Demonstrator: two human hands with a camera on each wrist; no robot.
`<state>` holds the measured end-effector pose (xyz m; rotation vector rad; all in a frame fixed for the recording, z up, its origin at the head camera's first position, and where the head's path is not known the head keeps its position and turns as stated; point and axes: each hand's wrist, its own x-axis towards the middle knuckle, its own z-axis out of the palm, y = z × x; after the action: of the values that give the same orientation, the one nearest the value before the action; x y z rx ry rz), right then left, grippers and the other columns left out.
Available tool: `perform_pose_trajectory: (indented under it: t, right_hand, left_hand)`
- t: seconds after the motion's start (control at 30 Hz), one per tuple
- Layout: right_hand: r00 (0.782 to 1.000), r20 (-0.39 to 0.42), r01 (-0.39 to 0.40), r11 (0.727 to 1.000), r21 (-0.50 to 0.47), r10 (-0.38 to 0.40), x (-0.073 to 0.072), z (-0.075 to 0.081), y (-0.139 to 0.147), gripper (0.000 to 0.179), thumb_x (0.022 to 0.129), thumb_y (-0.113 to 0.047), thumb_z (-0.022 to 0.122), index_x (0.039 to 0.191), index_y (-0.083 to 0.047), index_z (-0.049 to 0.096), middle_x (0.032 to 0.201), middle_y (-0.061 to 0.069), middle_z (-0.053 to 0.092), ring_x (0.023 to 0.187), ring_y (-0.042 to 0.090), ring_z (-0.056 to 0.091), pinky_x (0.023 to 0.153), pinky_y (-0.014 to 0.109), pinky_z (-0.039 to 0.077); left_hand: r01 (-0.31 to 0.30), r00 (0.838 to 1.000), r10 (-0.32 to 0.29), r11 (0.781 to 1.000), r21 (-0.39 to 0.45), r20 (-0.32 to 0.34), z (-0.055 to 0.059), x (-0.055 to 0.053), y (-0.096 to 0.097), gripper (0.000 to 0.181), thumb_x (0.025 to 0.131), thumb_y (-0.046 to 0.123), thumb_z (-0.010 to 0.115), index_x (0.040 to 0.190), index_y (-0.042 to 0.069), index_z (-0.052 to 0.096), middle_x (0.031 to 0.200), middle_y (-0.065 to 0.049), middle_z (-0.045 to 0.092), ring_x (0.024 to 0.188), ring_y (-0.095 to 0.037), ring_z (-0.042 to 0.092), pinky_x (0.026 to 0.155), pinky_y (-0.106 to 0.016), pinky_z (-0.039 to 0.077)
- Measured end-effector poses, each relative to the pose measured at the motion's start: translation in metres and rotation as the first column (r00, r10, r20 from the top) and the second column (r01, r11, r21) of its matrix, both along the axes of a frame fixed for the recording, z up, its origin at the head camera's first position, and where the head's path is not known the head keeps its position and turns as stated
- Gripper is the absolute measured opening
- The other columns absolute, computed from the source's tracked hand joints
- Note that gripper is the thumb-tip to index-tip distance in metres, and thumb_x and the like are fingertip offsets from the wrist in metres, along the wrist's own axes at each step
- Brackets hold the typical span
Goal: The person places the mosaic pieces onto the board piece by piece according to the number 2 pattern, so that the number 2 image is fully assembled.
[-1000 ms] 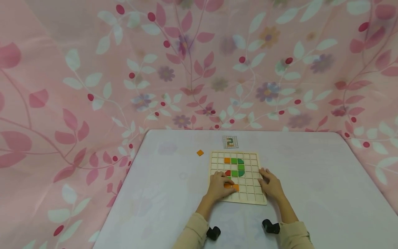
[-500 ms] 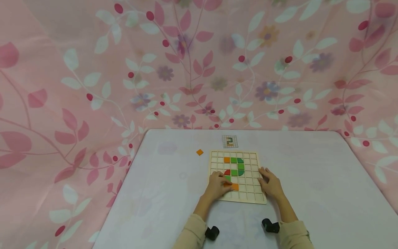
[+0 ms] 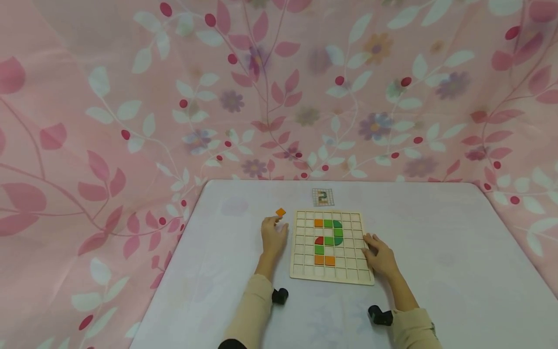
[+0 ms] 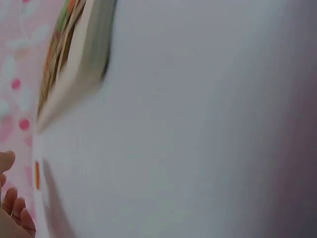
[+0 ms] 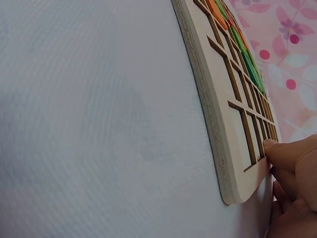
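Note:
A wooden grid board (image 3: pixel 302 271) lies on the table, its orange, green and red tiles (image 3: pixel 329 241) set in the shape of a 2. To its left, one loose orange tile (image 3: pixel 281 212) lies on the tabletop. My left hand (image 3: pixel 273 236) is just in front of that tile, fingers bent and spread, holding nothing. In the left wrist view its fingertips show at the lower left, near the tile's edge (image 4: pixel 37 175). My right hand (image 3: pixel 380 257) holds the board's right edge; the right wrist view shows the thumb (image 5: pixel 282 152) on the rim, other fingers curled beside it.
A small pattern card (image 3: pixel 323 197) showing a 2 on a grid lies behind the board. The white table (image 3: pixel 209 271) ends at a pink floral cloth backdrop (image 3: pixel 279 87). A black wrist camera (image 3: pixel 380 315) juts inward from the right sleeve, another (image 3: pixel 280 296) from the left.
My left hand has left the lower orange tiles on the board and moved left and away from me to the loose orange tile. My right hand stays at the board's edge.

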<state>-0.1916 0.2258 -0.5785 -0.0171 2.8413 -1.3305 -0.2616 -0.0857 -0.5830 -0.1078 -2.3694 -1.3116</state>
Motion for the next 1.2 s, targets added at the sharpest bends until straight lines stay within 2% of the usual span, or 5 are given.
perform_pose_trajectory:
  t: [0.3,0.5,0.83,0.97,1.2]
  right_hand:
    - [1.000,-0.010,-0.002,1.000,-0.021,0.002,0.002,-0.002,0.001,0.046,0.089,-0.002,0.057,0.131,0.010,0.046,0.138,0.027,0.039,0.133,0.046,0.027,0.107,0.056,0.021]
    - [1.000,-0.005,-0.001,1.000,-0.019,0.001,0.003,-0.003,0.000,0.046,0.089,-0.003,0.057,0.132,0.010,0.046,0.139,0.026,0.039,0.133,0.046,0.026,0.107,0.056,0.021]
    - [1.000,-0.021,0.003,1.000,-0.007,-0.003,0.003,-0.001,-0.001,0.045,0.089,-0.001,0.057,0.131,0.010,0.046,0.138,0.027,0.039,0.133,0.046,0.027,0.107,0.056,0.022]
    - [1.000,-0.023,0.005,1.000,-0.007,-0.005,0.002,0.000,0.000,0.045,0.089,-0.001,0.057,0.131,0.010,0.046,0.138,0.026,0.040,0.133,0.046,0.027,0.107,0.056,0.021]
    - [0.999,-0.038,0.002,1.000,-0.008,-0.002,0.001,-0.002,0.001,0.045,0.089,-0.001,0.057,0.130,0.011,0.047,0.137,0.027,0.041,0.132,0.047,0.027,0.107,0.056,0.021]
  left_hand:
    - [-0.030,0.961,0.065,0.991,-0.134,0.268,-0.010,-0.038,-0.029,0.049,0.082,0.014,0.071,0.124,-0.005,0.055,0.122,-0.019,0.049,0.115,-0.034,0.042,0.100,-0.042,0.037]
    - [-0.007,0.964,0.072,0.970,-0.244,0.258,-0.009,-0.043,-0.025,0.030,0.086,0.015,0.066,0.111,-0.003,0.063,0.111,-0.017,0.050,0.106,-0.034,0.044,0.093,-0.044,0.036]
    - [-0.069,0.968,0.106,0.984,-0.162,0.230,-0.003,-0.042,-0.019,0.023,0.069,0.007,0.068,0.089,-0.005,0.063,0.093,-0.016,0.056,0.090,-0.031,0.051,0.081,-0.041,0.043]
    - [-0.032,0.976,0.044,0.998,-0.061,0.215,-0.002,-0.039,-0.016,0.023,0.069,0.006,0.070,0.089,-0.004,0.065,0.087,-0.014,0.061,0.083,-0.027,0.055,0.075,-0.037,0.047]
    - [0.191,0.969,-0.188,0.981,-0.007,0.159,0.004,-0.017,-0.004,0.020,0.068,0.003,0.072,0.086,-0.005,0.068,0.081,-0.014,0.066,0.075,-0.024,0.060,0.068,-0.028,0.050]
